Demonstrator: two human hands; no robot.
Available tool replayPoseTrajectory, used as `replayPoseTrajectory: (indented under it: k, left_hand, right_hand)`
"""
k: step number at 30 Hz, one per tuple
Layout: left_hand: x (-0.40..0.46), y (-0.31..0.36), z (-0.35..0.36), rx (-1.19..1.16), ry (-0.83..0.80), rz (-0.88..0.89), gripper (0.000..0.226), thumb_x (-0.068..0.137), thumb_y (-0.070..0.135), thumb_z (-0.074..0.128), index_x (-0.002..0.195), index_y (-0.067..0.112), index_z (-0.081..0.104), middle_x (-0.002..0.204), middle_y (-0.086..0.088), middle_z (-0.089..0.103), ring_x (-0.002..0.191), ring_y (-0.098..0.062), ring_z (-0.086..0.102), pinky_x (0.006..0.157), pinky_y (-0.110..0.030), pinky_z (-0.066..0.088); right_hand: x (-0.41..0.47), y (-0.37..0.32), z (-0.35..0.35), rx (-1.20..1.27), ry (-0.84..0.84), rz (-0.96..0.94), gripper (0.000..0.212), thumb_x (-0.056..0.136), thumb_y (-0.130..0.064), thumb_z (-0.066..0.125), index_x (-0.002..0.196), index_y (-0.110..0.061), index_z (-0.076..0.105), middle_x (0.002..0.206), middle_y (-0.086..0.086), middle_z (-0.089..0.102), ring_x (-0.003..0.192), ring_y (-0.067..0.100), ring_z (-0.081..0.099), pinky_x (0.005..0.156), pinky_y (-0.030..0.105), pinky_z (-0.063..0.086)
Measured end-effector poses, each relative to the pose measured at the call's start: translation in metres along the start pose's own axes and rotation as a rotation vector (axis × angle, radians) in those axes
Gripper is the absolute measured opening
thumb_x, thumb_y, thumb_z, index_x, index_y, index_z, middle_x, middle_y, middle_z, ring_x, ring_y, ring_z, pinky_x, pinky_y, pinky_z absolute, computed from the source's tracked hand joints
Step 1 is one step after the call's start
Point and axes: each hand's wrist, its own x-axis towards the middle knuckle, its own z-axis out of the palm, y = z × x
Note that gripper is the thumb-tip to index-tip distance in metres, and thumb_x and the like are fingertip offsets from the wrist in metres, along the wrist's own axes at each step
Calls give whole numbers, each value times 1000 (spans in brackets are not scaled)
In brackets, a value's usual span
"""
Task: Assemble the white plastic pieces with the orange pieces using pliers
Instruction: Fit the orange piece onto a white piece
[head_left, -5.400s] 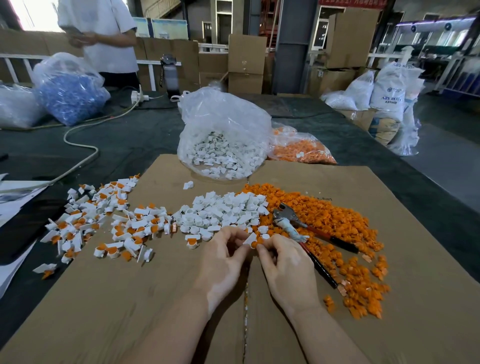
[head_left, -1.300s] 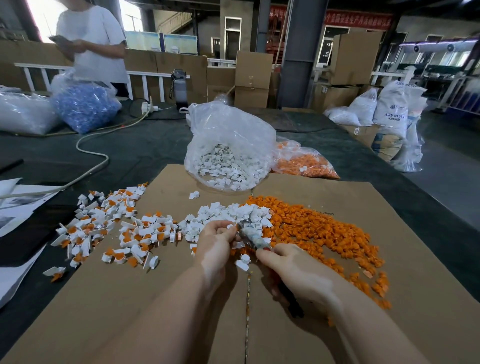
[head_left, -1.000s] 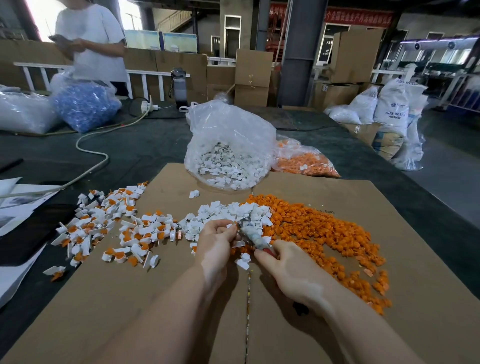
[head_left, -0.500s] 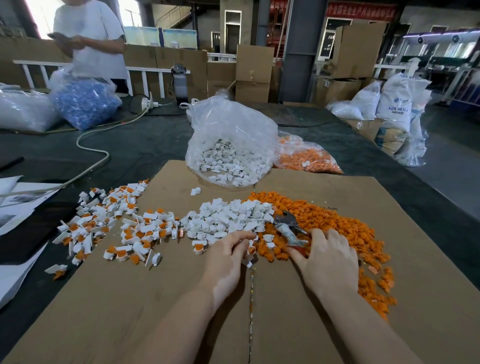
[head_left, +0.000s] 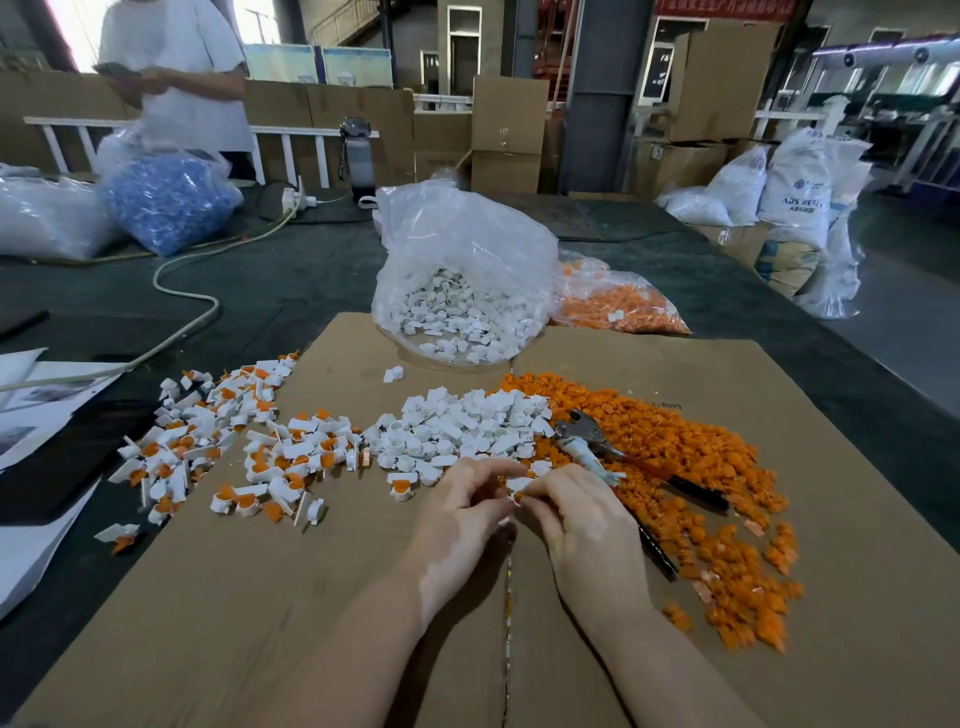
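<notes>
My left hand (head_left: 462, 514) and my right hand (head_left: 582, 514) meet over the cardboard sheet (head_left: 322, 623), fingertips pinching a small white piece with an orange piece (head_left: 518, 488) between them. Just beyond lies a pile of loose white pieces (head_left: 467, 423), and to its right a spread of orange pieces (head_left: 691, 467). The pliers (head_left: 587, 441) lie on the orange pile beside my right hand, dark handles pointing right and toward me. Joined white-and-orange pieces (head_left: 234, 441) are scattered at the left.
A clear bag of white pieces (head_left: 462, 291) and a bag of orange pieces (head_left: 618, 306) stand at the cardboard's far edge. A cable (head_left: 192, 301) crosses the dark table. A bag of blue parts (head_left: 166, 202) and a standing person (head_left: 176, 78) are far left. Papers (head_left: 31, 405) lie left.
My right hand has laid the pliers down on the orange pile and come back to the left hand. Both hands now pinch a small piece together.
</notes>
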Motion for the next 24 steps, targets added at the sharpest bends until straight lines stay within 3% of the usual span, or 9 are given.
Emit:
replayPoseTrajectory:
  k: [3, 8, 12, 17, 24]
  left_hand:
    - [-3, -2, 2, 157, -41, 78, 44, 78, -1, 67, 95, 40, 59, 89, 12, 60, 73, -1, 51, 72, -11, 42]
    - [-1, -4, 1, 136, 2, 43, 37, 79, 1, 69, 100, 31, 61, 91, 6, 65, 79, -10, 57, 73, -9, 44]
    - [-3, -3, 2, 191, 11, 77, 38, 79, 2, 70, 96, 35, 60, 93, 17, 62, 86, -5, 57, 73, -1, 38]
    - [-3, -4, 1, 227, 9, 82, 39, 79, 5, 71, 91, 41, 59, 84, 18, 61, 69, 7, 52, 67, -5, 40]
    - [-3, -7, 3, 309, 5, 129, 36, 79, 14, 72, 92, 45, 57, 97, 14, 65, 92, -1, 58, 81, -13, 44]
  right_hand:
    - [-1, 0, -2, 23, -11, 21, 12, 73, 0, 76, 74, -7, 66, 74, 1, 63, 72, 19, 61, 67, 27, 49]
    - [-3, 2, -4, 55, 13, 108, 12, 76, 0, 73, 86, -5, 71, 83, 3, 67, 82, 19, 63, 76, 19, 46]
    - [-4, 1, -4, 69, -12, 62, 13, 74, -1, 75, 85, -6, 71, 82, 2, 66, 81, 17, 62, 78, 15, 43]
    - [-4, 1, -3, 64, -22, 46, 11, 74, -2, 76, 82, -8, 71, 81, 1, 64, 78, 17, 61, 76, 18, 43]
    - [-4, 0, -2, 36, -23, 32, 7, 77, -4, 73, 77, -8, 68, 77, 0, 62, 75, 17, 60, 72, 21, 44]
